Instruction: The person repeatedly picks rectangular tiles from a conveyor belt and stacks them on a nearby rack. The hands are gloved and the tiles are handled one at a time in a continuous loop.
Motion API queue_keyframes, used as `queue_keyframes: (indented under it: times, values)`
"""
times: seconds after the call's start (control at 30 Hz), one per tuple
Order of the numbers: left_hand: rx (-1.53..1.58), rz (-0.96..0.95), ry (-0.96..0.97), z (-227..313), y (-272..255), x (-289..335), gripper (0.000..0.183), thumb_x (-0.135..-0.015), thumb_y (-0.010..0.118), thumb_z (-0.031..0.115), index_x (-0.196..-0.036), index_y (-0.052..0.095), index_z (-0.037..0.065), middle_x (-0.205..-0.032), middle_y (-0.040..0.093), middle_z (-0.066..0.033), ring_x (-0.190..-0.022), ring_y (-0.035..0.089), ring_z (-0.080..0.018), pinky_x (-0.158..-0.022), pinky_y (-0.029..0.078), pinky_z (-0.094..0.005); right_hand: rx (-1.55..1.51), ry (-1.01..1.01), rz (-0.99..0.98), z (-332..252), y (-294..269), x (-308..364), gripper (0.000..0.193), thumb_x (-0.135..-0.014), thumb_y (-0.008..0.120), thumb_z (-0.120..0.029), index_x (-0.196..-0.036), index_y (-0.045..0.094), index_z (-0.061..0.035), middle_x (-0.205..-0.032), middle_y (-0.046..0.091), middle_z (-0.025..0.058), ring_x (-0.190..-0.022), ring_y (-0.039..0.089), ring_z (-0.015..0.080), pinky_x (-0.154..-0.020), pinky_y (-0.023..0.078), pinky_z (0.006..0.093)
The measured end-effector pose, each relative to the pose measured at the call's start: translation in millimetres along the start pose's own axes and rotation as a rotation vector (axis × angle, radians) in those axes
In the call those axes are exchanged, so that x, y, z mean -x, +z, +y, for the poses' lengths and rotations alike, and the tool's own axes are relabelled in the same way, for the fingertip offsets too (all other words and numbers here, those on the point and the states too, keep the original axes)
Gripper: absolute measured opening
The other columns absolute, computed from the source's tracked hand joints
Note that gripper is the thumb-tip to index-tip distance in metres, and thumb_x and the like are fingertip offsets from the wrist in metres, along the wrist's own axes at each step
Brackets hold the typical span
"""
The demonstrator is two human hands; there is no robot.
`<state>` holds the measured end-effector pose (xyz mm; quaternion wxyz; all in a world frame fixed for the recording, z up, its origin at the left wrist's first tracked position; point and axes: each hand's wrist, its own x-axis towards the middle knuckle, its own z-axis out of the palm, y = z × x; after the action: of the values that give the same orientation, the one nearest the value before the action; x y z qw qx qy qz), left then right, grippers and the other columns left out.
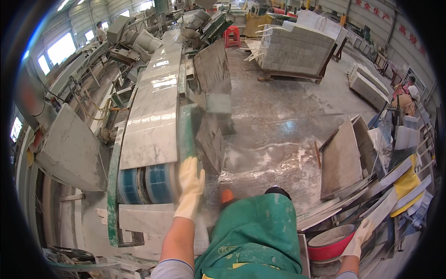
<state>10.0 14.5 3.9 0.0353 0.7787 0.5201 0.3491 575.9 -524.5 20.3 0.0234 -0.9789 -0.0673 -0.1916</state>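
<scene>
My left hand (189, 187), in a cream rubber glove, is at the near right corner of a conveyor. Its fingers are stretched out, by the green side frame (187, 135) and the blue roller (160, 184). A long polished pale stone slab (151, 111) with grey veins lies along the conveyor, its near end above the rollers. My right hand (358, 239), gloved alike, is low at the right beside a red tub (331, 249) with grey contents. Its fingers overlap the lower end of a pale stone strip (384, 207); whether they grip it, I cannot make out.
Stone offcuts and a yellow piece (405, 188) crowd the right side. Brown-edged slabs (341, 160) lean nearby. A stacked block of pale stone (295, 51) stands on a pallet, with a red stool (232, 36) to its left. A person (405, 97) is at far right. The floor looks wet.
</scene>
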Motion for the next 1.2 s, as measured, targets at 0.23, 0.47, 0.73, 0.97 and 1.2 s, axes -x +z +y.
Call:
queue_keyframes:
  times: [0.23, 0.47, 0.73, 0.97, 1.2]
  values:
    - [0.027, 0.07, 0.042, 2, 0, -1, 0.052, -0.077, 0.077, 0.012, -0.126, 0.062, -0.001, -0.13, 0.063, -0.0242, -0.124, 0.055, -0.0427, -0.11, 0.042, -0.048, -0.102, 0.207, -0.146, -40, -40, -1, 0.066, -0.089, 0.069, -0.041, -0.142, 0.054, -0.0037, -0.146, 0.054, 0.0198, -0.138, 0.049, 0.036, -0.113, 0.04, 0.0474]
    - [0.076, -0.02, -0.035, 3, -5, 2, 0.052, -0.085, 0.072, 0.018, -0.132, 0.061, 0.0, -0.139, 0.059, -0.0234, -0.134, 0.051, -0.0391, -0.119, 0.033, -0.0465, -0.24, 0.361, -0.259, -70, -82, 14, 0.076, -0.077, 0.078, -0.026, -0.147, 0.052, -0.01, -0.149, 0.053, 0.0171, -0.137, 0.05, 0.035, -0.114, 0.04, 0.0442]
    - [0.083, 0.073, 0.02, 3, -1, 1, 0.051, -0.078, 0.076, 0.014, -0.126, 0.063, 0.0, -0.13, 0.063, -0.0232, -0.123, 0.056, -0.0435, -0.112, 0.04, -0.0505, -0.197, 0.563, -0.309, -66, -78, 10, 0.09, -0.069, 0.083, -0.025, -0.149, 0.046, -0.0054, -0.149, 0.047, 0.0289, -0.135, 0.051, 0.038, -0.115, 0.041, 0.0428]
    - [0.146, 0.009, 0.014, 2, -10, 6, 0.047, -0.082, 0.074, 0.016, -0.126, 0.063, 0.001, -0.131, 0.064, -0.0221, -0.127, 0.056, -0.0406, -0.117, 0.037, -0.0497, -0.48, 0.418, -0.426, -43, -66, -30, 0.104, -0.063, 0.082, -0.031, -0.153, 0.038, -0.0005, -0.153, 0.046, 0.0209, -0.139, 0.046, 0.0336, -0.115, 0.037, 0.0441]
    - [0.237, 0.049, -0.114, 5, -4, -1, 0.041, -0.086, 0.072, 0.019, -0.124, 0.067, 0.004, -0.126, 0.068, -0.02, -0.124, 0.06, -0.0386, -0.115, 0.038, -0.0478, -1.389, 0.699, -0.491, -95, -116, -61, 0.089, -0.076, 0.073, -0.044, -0.155, 0.04, -0.0209, -0.156, 0.045, 0.0075, -0.14, 0.044, 0.0315, -0.108, 0.032, 0.0613]
